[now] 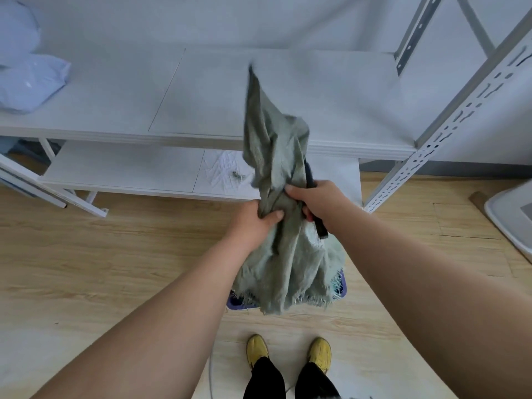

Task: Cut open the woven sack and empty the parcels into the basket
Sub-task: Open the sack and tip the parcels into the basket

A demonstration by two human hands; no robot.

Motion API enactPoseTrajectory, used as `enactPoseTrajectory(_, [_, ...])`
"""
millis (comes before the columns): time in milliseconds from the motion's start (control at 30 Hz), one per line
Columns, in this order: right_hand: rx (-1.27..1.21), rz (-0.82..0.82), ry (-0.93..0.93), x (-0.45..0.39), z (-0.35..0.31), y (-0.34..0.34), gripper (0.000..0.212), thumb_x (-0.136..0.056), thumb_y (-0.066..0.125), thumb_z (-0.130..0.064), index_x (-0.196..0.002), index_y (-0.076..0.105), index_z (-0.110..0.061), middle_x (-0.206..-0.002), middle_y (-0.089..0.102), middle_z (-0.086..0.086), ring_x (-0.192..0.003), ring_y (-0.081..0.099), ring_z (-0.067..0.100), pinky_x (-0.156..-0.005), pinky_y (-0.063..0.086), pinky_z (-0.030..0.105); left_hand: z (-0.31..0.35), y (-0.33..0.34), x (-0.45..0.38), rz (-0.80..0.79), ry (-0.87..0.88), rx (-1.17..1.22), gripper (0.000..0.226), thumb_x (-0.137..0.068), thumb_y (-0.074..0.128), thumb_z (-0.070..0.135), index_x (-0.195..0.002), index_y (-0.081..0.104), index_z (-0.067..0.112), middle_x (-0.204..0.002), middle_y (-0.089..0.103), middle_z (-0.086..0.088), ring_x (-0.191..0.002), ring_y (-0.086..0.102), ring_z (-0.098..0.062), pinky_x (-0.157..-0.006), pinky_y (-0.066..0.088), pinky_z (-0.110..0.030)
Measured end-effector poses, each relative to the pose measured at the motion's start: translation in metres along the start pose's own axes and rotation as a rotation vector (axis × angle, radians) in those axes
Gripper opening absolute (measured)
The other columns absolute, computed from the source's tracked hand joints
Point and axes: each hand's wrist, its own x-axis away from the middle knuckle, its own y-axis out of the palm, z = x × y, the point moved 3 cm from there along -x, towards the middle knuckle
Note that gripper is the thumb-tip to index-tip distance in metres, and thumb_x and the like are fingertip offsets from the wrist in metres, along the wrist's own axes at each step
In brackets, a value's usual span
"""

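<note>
While the woven sack (276, 226) is gripped by both the left hand (256, 223) and right hand (319, 203) (a dark tool too), it hangs over the basket (342, 286); emptying seems underway, and shaking is judged next.

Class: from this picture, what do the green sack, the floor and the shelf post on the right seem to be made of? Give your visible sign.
Sack: woven plastic-like fabric, matt; its cut lower edge frays into strands.
Floor: wood or wood-look boards; pale grain and plank seams.
Shelf post: probably painted metal; white angle strip with punched slots.
</note>
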Motion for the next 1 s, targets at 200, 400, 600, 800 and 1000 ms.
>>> enactPoseTrajectory(200, [-0.171,-0.031,-0.076,-0.006,-0.012,-0.006,0.027,-0.08,0.074,-0.035,-0.078,0.059,-0.012,-0.041,0.047,-0.003,-0.038,0.042,0.013,-0.04,0.04,0.021,0.006,-0.008,0.004,0.132,0.089,0.155,0.039,-0.079,0.074,0.039,-0.112,0.056,0.027,-0.096,0.068,0.013,-0.084,0.065,-0.003,-0.069,0.049,-0.021])
enactPoseTrajectory(400, [-0.145,-0.198,0.101,-0.004,-0.015,-0.004,0.028,-0.079,0.075,-0.034,-0.072,0.058,-0.014,-0.041,0.042,-0.002,-0.038,0.036,0.013,-0.042,0.036,0.022,-0.011,0.009,0.016,-0.028,0.157,-0.026,0.075,-0.061,0.084,0.047,-0.124,0.05,0.028,-0.119,0.059,0.011,-0.108,0.058,-0.008,-0.092,0.05,-0.032])
enactPoseTrajectory(600, [-0.325,-0.29,0.225,0.0,-0.013,0.011,0.027,-0.082,0.073,-0.029,-0.073,0.054,-0.012,-0.052,0.045,0.0,-0.035,0.035,0.006,-0.035,0.035,0.017,-0.017,0.015,0.011,0.079,0.082,0.117,0.015,-0.08,0.073,0.032,-0.094,0.068,0.034,-0.088,0.07,0.017,-0.088,0.065,-0.003,-0.074,0.049,-0.019])
enactPoseTrajectory(800, [-0.06,-0.086,-0.061,-0.004,0.0,-0.008,0.042,-0.077,0.079,-0.025,-0.112,0.059,-0.01,-0.072,0.061,0.004,-0.046,0.056,0.009,-0.049,0.05,0.018,-0.009,-0.005,-0.005,0.243,-0.041,0.217,0.023,-0.083,0.069,0.036,-0.103,0.068,0.025,-0.099,0.07,0.007,-0.095,0.065,-0.017,-0.086,0.051,-0.034])
enactPoseTrajectory(1000, [0.046,-0.156,-0.143,0.004,0.021,0.009,0.037,-0.07,0.084,-0.02,-0.096,0.062,-0.006,-0.071,0.057,0.0,-0.062,0.058,0.013,-0.062,0.055,0.026,0.016,-0.009,-0.01,0.261,-0.16,0.387,0.032,-0.081,0.071,0.036,-0.106,0.069,0.016,-0.096,0.071,0.005,-0.091,0.067,-0.016,-0.082,0.054,-0.034])
